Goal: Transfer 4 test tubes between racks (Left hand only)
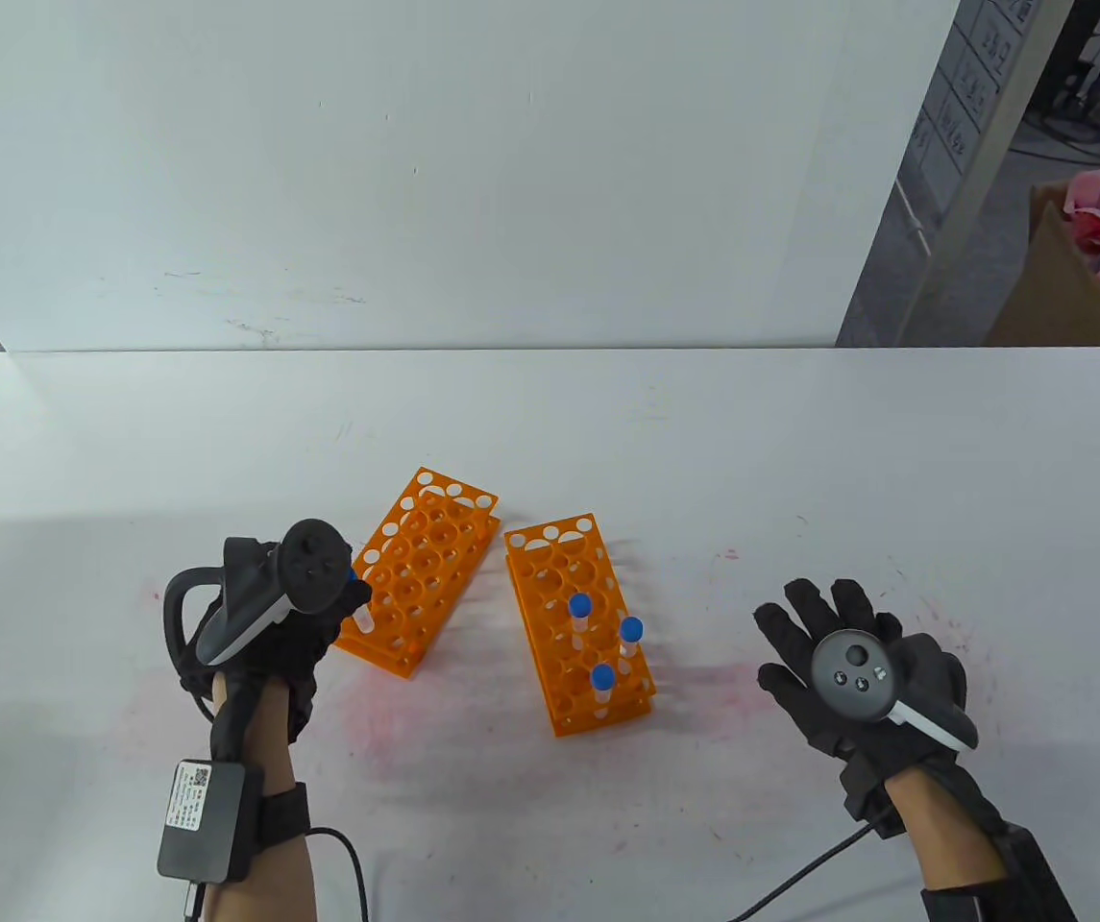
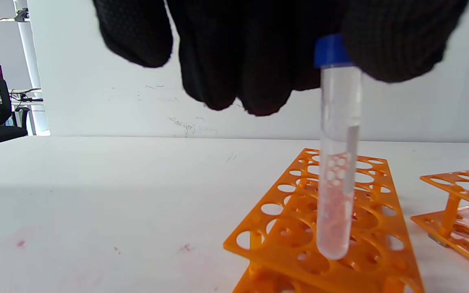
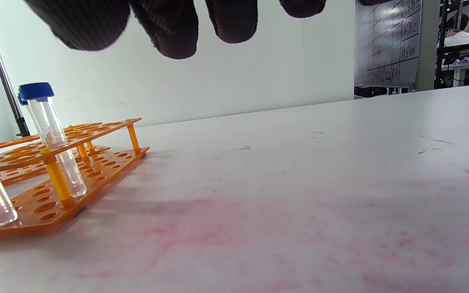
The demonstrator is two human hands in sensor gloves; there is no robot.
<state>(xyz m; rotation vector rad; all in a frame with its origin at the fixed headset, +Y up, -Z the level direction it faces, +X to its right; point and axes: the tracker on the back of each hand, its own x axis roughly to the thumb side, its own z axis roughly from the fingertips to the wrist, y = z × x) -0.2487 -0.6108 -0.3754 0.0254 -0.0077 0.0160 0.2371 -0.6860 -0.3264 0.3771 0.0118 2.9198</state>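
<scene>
glossy plastic vs knit cloth

orange racks [image 2: 340, 228] look like shiny moulded plastic, tube [image 2: 337, 171] clear and smooth, gloves [image 2: 234, 53] matt black knit, white surface [image 3: 299, 183] smooth but pink-stained.

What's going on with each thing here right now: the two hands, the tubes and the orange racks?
Left hand: grips a tube at its cap.
Clear blue-capped plastic test tube: upright, held above the left rack, not seated.
Left orange plastic rack: no tubes standing in it.
Right orange plastic rack: holds three tubes.
Three blue-capped tubes: standing upright.
Right hand: fingers spread, holding nothing.
</scene>
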